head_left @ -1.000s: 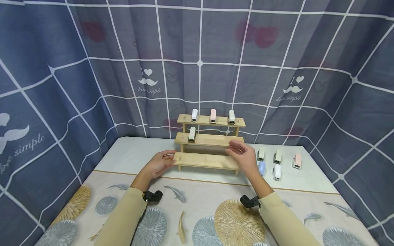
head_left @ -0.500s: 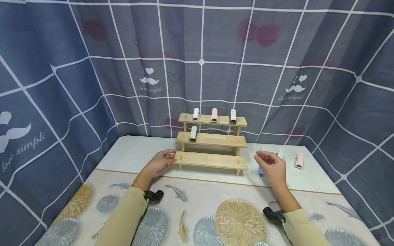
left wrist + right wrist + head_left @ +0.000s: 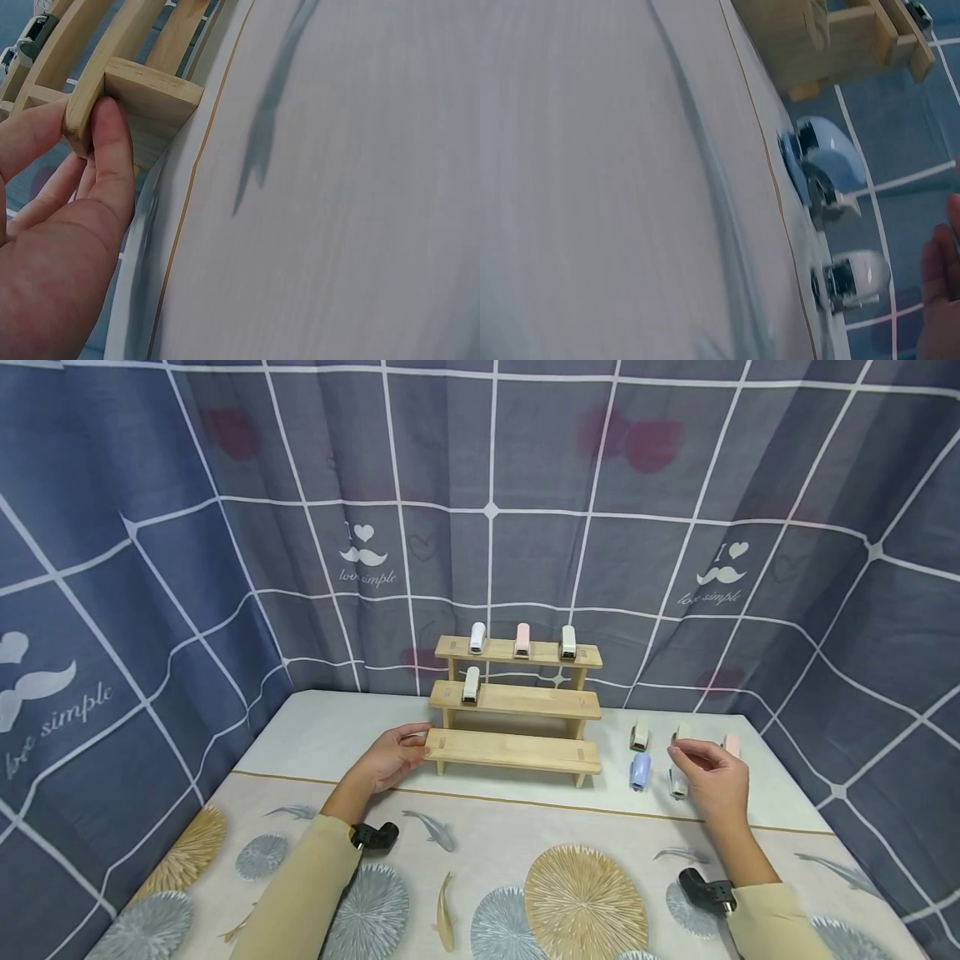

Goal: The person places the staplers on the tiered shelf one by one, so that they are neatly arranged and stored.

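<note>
A three-tier wooden display stand (image 3: 517,750) stands on the table. My left hand (image 3: 390,760) pinches the left end of its lowest board between thumb and finger, plain in the left wrist view, where that hand (image 3: 67,247) grips the board (image 3: 120,49). My right hand (image 3: 712,781) hovers over small staplers at the right, fingers loosely bent, holding nothing. Nearest it are a white stapler (image 3: 677,785) and a cream stapler (image 3: 681,732), both partly covered by the hand. A blue stapler (image 3: 640,772), another cream stapler (image 3: 639,735) and a half-hidden pink stapler (image 3: 732,743) stand around.
The top tier bears a white stapler (image 3: 477,637), a pink stapler (image 3: 522,641) and a pale stapler (image 3: 568,642). A cream stapler (image 3: 470,685) sits at the left of the middle tier. A dark checked curtain (image 3: 540,560) hangs behind the table.
My right hand has left the right side of the stand and moved right, past the blue stapler, to above the white one. My left hand keeps its grip on the board.
</note>
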